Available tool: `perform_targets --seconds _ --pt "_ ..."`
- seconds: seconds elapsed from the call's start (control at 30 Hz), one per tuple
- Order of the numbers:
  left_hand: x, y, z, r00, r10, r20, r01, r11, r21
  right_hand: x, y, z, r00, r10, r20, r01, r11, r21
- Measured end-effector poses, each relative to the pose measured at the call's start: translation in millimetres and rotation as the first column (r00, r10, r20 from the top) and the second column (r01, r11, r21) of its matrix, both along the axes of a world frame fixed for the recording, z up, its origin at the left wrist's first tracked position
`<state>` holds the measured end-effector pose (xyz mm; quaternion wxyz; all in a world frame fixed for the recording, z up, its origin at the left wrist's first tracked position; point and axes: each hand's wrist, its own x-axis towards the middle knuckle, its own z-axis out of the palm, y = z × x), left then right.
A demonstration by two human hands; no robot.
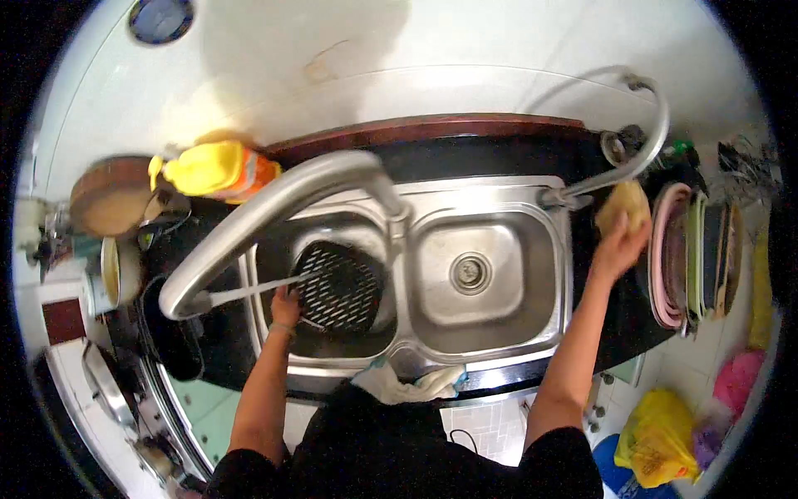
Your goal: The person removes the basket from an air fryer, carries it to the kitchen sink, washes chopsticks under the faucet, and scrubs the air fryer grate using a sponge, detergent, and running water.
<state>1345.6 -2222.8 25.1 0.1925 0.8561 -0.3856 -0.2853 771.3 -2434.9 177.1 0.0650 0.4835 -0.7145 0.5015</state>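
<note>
In the left basin (pixel 274 237) of the steel double sink lies a black slotted plastic tray (pixel 345 291). My left hand (pixel 285 309) is closed on the tray's left edge; part of the fingers is hidden. Water (pixel 249 290) streams from the large curved faucet (pixel 266 208) onto the tray. To the right of the sink, my right hand (pixel 622 247) is closed around a yellowish sponge (pixel 625 204) above the black counter. The sponge is near the base of a second, thinner curved tap (pixel 657 125).
A yellow pump bottle (pixel 208 169) stands at the back left beside a round brown board (pixel 112 200). Upright pink and green trays (pixel 667 258) stand at the right. A cloth (pixel 407 387) hangs over the sink's front edge. The right basin (pixel 532 274) adjoins the left one.
</note>
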Motion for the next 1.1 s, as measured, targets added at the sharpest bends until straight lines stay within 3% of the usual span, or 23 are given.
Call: perform_targets --seconds 0.03,0.07,0.1,0.13,0.17,0.2,0.23,0.27,0.33,0.4,0.47,0.53,0.57,0.67,0.7,0.77,0.8,0.83,0.87,0.9,0.93,1.03,1.1 --pt "-18 -5 27 0.999 -0.006 0.035 0.005 0.999 0.034 24 25 18 0.996 0.078 0.035 -0.078 0.997 -0.010" --pt "25 24 -50 0.997 -0.071 -0.027 0.068 0.993 -0.092 45 47 23 0.998 0.048 0.027 -0.047 0.999 -0.018" --pt "14 23 -31 0.998 -0.040 -0.052 0.033 0.992 -0.125 74 68 32 0.982 0.136 0.128 -0.131 0.990 -0.045" --pt "1 19 -10 0.997 -0.015 -0.077 0.003 0.988 -0.153 96 85 39 0.974 0.224 0.040 -0.224 0.974 0.012" --pt "5 25 -20 0.993 -0.115 0.038 0.121 0.957 -0.264 126 102 41 0.937 0.347 0.047 -0.348 0.937 0.022" --pt "7 32 -23 0.993 -0.110 0.034 0.115 0.958 -0.262 156 118 35 0.834 0.478 0.274 -0.499 0.866 0.008" --pt "9 38 -26 0.994 -0.066 -0.085 0.042 0.965 -0.260 191 134 25 0.796 0.515 0.317 -0.561 0.825 0.069" --pt "12 43 -28 0.978 -0.022 -0.205 -0.030 0.968 -0.249 225 142 28 0.644 0.516 0.565 -0.728 0.641 0.244" --pt "7 44 -6 0.983 -0.039 -0.177 -0.005 0.970 -0.244 289 146 6 0.503 0.540 0.675 -0.857 0.410 0.311" --pt "-5 39 36 0.987 -0.119 -0.111 0.079 0.947 -0.311 343 145 -15 0.524 0.451 0.722 -0.846 0.178 0.503" --pt "-1 42 26 0.989 -0.149 0.011 0.147 0.952 -0.267 397 165 -100 0.461 0.727 0.509 -0.872 0.265 0.411" --pt "-5 38 38 0.994 -0.080 -0.080 0.069 0.990 -0.124 440 183 -118 0.275 0.825 0.494 -0.931 0.101 0.350" --pt "-6 39 38 0.994 -0.091 -0.057 0.076 0.969 -0.233 458 180 -136 0.127 0.881 0.455 -0.908 -0.081 0.411" --pt "-3 42 21 0.978 -0.123 -0.166 0.047 0.916 -0.399 477 147 -181 0.258 0.930 0.260 -0.811 0.062 0.581" --pt "-7 41 38 0.977 -0.095 -0.191 0.039 0.959 -0.280 481 134 -188 0.306 0.940 0.150 -0.752 0.143 0.643" --pt "-8 34 53 0.986 -0.073 -0.153 0.027 0.958 -0.285 480 126 -195 0.346 0.938 0.031 -0.684 0.230 0.692" --pt "-9 32 54 0.989 -0.054 -0.138 0.015 0.962 -0.271 468 123 -196 0.482 0.816 0.320 -0.724 0.165 0.669" --pt "-10 32 52 0.998 -0.061 -0.006 0.055 0.929 -0.366 454 124 -197 0.560 0.596 0.575 -0.769 0.116 0.629" --pt "-10 33 53 0.993 -0.118 0.011 0.116 0.942 -0.314 444 126 -197 0.572 0.303 0.762 -0.813 0.092 0.574" --pt "-5 32 50 0.992 -0.122 0.013 0.120 0.938 -0.324 432 141 -225 0.715 0.552 0.428 -0.666 0.355 0.656" --pt "-5 32 46 0.993 -0.118 0.008 0.114 0.936 -0.333 428 144 -180 0.561 0.809 0.173 -0.376 0.063 0.925" --pt "-5 25 44 0.996 -0.067 -0.059 0.044 0.941 -0.336 420 151 -195 0.530 0.799 0.284 -0.190 -0.214 0.958" --pt "-5 24 45 0.989 -0.072 -0.131 0.024 0.942 -0.335 426 142 -191 0.688 0.690 0.225 -0.342 0.034 0.939"
